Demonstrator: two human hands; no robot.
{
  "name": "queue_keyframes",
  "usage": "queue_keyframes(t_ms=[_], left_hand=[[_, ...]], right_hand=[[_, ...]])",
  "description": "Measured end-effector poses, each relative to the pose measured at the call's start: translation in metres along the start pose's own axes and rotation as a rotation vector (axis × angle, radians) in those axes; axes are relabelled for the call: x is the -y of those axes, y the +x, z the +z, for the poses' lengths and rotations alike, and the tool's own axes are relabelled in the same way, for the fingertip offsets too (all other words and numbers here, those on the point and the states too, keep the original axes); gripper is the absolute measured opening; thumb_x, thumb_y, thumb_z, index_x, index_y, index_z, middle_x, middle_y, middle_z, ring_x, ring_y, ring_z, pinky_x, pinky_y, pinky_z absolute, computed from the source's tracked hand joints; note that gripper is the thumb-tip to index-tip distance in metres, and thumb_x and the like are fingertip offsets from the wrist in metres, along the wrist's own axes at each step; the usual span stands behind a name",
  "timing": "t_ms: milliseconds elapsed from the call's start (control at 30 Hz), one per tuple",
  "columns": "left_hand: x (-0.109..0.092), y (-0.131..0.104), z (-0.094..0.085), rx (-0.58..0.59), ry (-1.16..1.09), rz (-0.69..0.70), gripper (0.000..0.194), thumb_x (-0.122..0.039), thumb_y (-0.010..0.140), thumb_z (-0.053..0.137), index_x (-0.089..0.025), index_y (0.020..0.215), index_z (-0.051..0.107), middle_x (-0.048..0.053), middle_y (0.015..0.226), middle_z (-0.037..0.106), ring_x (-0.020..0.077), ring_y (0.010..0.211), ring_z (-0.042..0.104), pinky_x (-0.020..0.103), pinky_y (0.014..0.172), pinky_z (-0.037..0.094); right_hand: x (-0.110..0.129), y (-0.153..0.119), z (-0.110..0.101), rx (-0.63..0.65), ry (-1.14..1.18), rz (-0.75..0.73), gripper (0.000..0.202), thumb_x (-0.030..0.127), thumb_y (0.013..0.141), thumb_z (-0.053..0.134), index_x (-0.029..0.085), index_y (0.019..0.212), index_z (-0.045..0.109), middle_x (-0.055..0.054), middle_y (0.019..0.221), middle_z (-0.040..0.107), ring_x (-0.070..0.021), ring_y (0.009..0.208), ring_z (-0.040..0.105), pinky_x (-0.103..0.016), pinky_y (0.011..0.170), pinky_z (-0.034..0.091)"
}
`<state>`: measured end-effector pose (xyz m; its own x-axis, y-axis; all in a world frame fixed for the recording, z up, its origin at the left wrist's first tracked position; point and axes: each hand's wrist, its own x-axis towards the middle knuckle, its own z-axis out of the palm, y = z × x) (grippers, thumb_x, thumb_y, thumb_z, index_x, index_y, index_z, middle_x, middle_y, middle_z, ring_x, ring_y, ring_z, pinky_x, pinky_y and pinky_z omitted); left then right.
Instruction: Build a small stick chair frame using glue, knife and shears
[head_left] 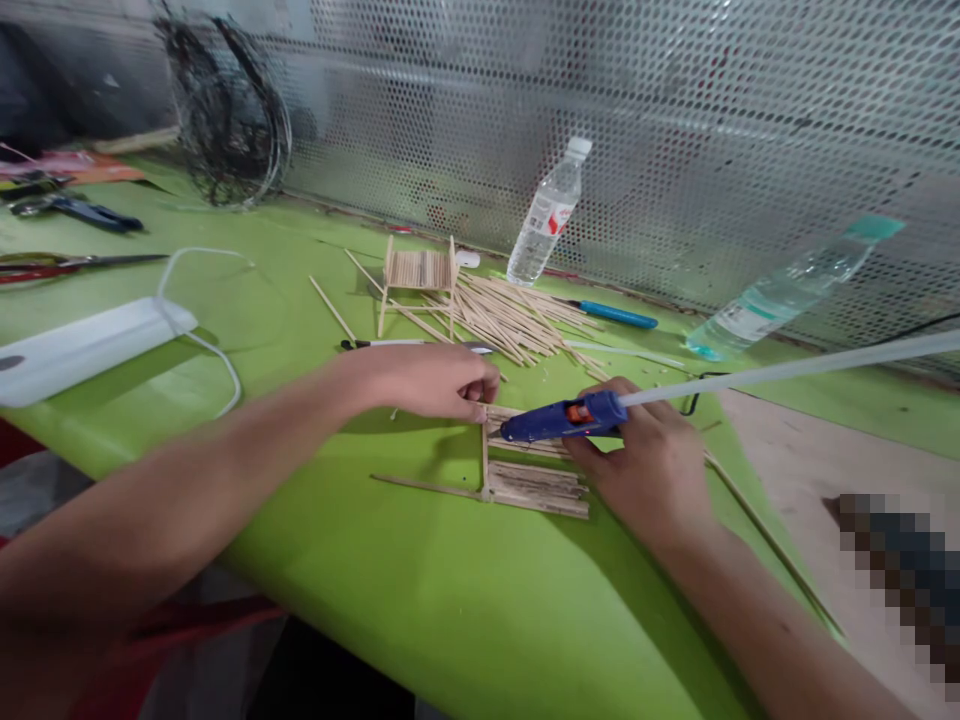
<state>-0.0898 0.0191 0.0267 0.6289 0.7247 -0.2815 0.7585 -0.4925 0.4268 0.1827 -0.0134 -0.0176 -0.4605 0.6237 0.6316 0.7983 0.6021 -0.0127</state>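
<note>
My right hand [664,470] is wrapped around a blue glue gun [551,421], with a long white glue stick [780,370] running out of its back. The nozzle points left, at the crosspiece of a small frame of thin wooden sticks [536,487] lying on the green tabletop. Several sticks lie side by side in it, with a gap in the middle. My left hand [431,380] has its fingers curled, thumb and fingertips pinching the frame's far left corner. Whether the nozzle touches the wood I cannot tell.
Behind my hands are a small stick chair [420,270], a pile of loose sticks [510,320], a knife [405,345] and a blue-handled tool [619,315]. Two bottles [547,215] stand near the perforated metal panel [637,110]. A white power strip [97,345], pliers [90,212] and a wire coil [225,110] are left.
</note>
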Motion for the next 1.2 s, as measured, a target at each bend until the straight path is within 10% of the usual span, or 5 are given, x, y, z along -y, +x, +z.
queue_keyframes(t_ms=[1200], left_hand=[[0.0037,0.0005,0.0019,-0.012,0.033,0.024,0.031,-0.042,0.096,0.058,-0.024,0.120,0.066,0.006,0.116,0.073,0.0207,0.096,0.065,0.032,0.078,0.045]], right_hand=[[0.0037,0.0066,-0.0067,-0.022,0.060,-0.107,0.022,0.005,0.080,0.058,0.026,0.077,0.054,-0.001,0.072,0.065,-0.0208,0.062,0.056,-0.033,0.064,0.038]])
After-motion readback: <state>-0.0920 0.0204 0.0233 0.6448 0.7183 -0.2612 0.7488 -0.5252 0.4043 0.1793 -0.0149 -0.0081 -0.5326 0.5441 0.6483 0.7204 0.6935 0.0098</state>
